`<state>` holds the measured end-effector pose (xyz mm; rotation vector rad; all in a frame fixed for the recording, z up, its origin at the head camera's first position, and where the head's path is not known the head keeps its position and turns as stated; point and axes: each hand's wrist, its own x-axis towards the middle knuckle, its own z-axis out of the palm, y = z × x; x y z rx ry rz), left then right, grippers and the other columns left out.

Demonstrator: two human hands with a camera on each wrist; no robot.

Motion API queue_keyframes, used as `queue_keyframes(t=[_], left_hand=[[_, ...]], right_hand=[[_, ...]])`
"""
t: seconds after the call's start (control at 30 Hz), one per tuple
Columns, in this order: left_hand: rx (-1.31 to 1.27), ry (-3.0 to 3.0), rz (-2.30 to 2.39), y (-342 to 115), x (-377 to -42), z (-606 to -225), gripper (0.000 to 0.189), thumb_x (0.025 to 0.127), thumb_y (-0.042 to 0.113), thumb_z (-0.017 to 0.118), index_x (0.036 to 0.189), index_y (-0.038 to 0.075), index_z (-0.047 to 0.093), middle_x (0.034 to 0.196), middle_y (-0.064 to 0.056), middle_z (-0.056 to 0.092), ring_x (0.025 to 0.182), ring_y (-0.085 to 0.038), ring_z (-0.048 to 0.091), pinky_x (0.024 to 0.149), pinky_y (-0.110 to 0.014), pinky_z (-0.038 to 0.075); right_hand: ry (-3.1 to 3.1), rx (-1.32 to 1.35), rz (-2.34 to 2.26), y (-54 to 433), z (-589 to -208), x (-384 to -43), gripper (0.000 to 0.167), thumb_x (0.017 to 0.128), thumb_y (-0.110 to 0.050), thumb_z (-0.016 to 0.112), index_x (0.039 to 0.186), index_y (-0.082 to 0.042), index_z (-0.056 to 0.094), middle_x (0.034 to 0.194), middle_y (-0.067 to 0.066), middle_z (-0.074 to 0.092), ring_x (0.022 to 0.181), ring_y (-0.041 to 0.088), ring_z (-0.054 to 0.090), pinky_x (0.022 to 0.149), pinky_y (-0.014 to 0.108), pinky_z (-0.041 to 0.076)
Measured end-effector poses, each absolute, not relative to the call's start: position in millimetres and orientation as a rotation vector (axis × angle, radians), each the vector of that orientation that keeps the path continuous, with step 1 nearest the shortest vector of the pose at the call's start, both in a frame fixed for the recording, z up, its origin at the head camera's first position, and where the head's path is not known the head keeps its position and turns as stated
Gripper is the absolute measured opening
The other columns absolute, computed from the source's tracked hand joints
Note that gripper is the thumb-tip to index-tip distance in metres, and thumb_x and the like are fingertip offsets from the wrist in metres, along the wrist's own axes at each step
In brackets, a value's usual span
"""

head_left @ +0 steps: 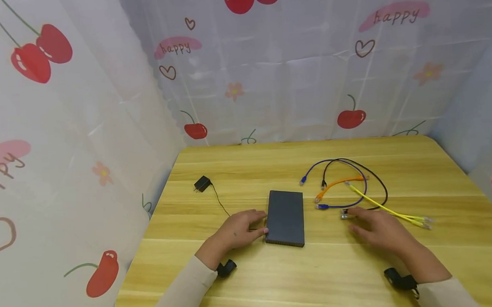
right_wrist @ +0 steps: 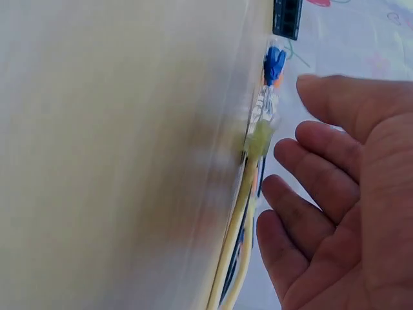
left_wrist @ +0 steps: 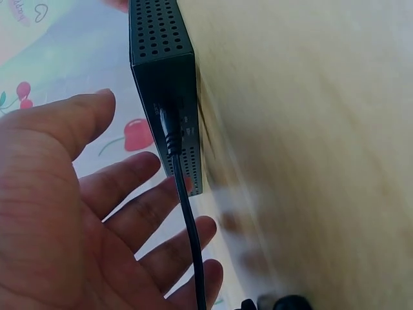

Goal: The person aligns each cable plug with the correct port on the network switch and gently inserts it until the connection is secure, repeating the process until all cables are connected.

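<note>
A flat black network switch [head_left: 287, 218] lies on the table, with rows of vent holes on its casing. Next to its left edge is my left hand [head_left: 239, 231], fingers spread and loosely bent; whether the fingertips touch the casing I cannot tell. In the left wrist view a power plug [left_wrist: 171, 123] sits in the switch's side, its thin cord [left_wrist: 190, 226] passing in front of those fingers. My right hand [head_left: 379, 230] hovers by clear cable plugs [head_left: 345, 214], relaxed and gripping nothing. In the right wrist view yellow cables [right_wrist: 239, 206] run beside its fingers.
At the left lies a black power adapter [head_left: 202, 184]. Behind the right hand are a blue network cable [head_left: 343, 207], an orange cable [head_left: 338, 182], a black cable [head_left: 379, 179] and yellow cables [head_left: 380, 205], partly crossing. Patterned curtains [head_left: 292, 87] surround the wooden table [head_left: 238, 167].
</note>
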<state>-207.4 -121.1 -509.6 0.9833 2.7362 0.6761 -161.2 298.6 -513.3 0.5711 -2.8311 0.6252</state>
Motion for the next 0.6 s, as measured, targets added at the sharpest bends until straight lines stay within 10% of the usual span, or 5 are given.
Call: queue_keyframes(t=[0.6], left_hand=[[0.958,2.790,0.599,-101.2,-203.2,-503.5,0.075,0.098,0.064,0.043,0.158,0.021,0.031,0.164,0.004,0.027,0.148,-0.019,0.031,0.115,-0.046,0.033]], right_hand=[[-2.896,0.467,0.691,326.8,-524.5,-165.6,0.043,0.095,-0.029,0.069,0.132,-0.009,0.066,0.139,0.028,0.054,0.120,0.054,0.054,0.094,0.066,0.042]])
